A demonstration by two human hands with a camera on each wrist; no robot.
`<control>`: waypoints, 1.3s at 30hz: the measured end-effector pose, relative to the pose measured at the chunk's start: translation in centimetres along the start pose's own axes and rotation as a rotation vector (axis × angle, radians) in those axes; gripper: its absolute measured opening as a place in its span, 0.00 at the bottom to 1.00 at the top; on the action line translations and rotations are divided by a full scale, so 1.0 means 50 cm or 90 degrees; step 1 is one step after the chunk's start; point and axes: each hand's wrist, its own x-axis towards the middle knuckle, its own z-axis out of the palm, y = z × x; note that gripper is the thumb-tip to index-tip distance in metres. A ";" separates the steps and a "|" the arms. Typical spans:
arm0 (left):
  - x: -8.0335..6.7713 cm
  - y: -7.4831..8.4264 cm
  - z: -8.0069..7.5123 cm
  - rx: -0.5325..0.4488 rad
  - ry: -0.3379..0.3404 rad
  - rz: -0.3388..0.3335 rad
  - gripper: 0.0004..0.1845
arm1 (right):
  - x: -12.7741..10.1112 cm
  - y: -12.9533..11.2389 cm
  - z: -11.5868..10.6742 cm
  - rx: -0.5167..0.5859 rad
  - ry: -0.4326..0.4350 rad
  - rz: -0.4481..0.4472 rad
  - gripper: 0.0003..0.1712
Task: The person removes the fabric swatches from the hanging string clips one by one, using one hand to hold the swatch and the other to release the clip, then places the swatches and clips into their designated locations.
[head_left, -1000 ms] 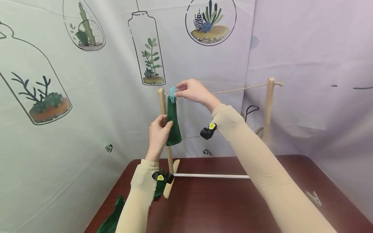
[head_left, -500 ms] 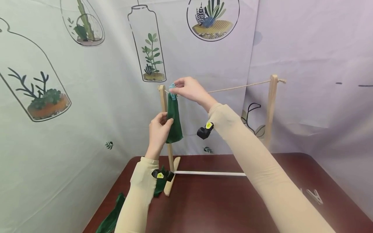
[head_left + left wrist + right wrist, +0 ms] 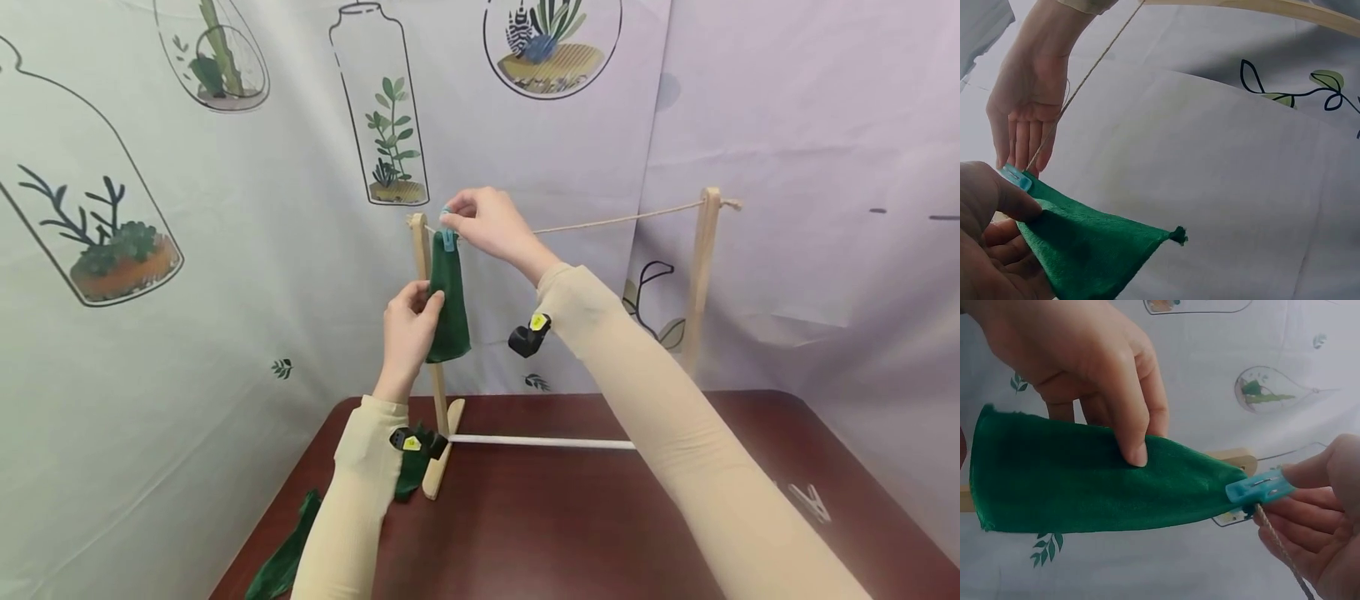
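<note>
A green cloth (image 3: 451, 308) hangs by its gathered top from the rope (image 3: 592, 223), near the left wooden post (image 3: 421, 250). At that top a light blue clothespin (image 3: 1261, 486) clamps cloth and rope together. My right hand (image 3: 491, 223) pinches the clothespin's handle end between thumb and fingers. Lower down, the left hand (image 3: 411, 329) pinches the cloth's left edge, thumb in front and fingers behind. In the right wrist view the cloth (image 3: 1079, 475) spreads wide below the left hand's thumb. The left wrist view shows the clothespin (image 3: 1016, 177) just beyond that thumb.
More green cloth (image 3: 288, 550) lies at the table's left edge, and another green piece (image 3: 411, 475) lies by the post's wooden foot (image 3: 442, 467). A white rod (image 3: 543, 442) runs low between the posts. A pale clothespin (image 3: 810, 502) lies at the right.
The right hand has moved left onto the clothespin, its thumb and fingers now closing on the handle end. The left hand keeps its grip on the cloth. The head view has tilted slightly downward.
</note>
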 end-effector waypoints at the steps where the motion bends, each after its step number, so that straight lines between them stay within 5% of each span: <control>1: 0.001 0.000 0.000 0.002 0.003 0.002 0.14 | 0.000 0.000 0.000 0.003 0.007 -0.004 0.17; 14: 0.000 0.002 0.007 0.016 0.013 0.022 0.14 | -0.014 0.014 -0.013 0.076 0.069 -0.014 0.12; 31: -0.015 0.003 0.008 0.008 -0.004 0.026 0.13 | -0.037 0.036 -0.057 0.081 0.115 -0.027 0.14; 39: -0.020 0.004 0.006 0.015 -0.014 0.021 0.13 | -0.066 0.042 -0.079 0.103 0.095 -0.014 0.22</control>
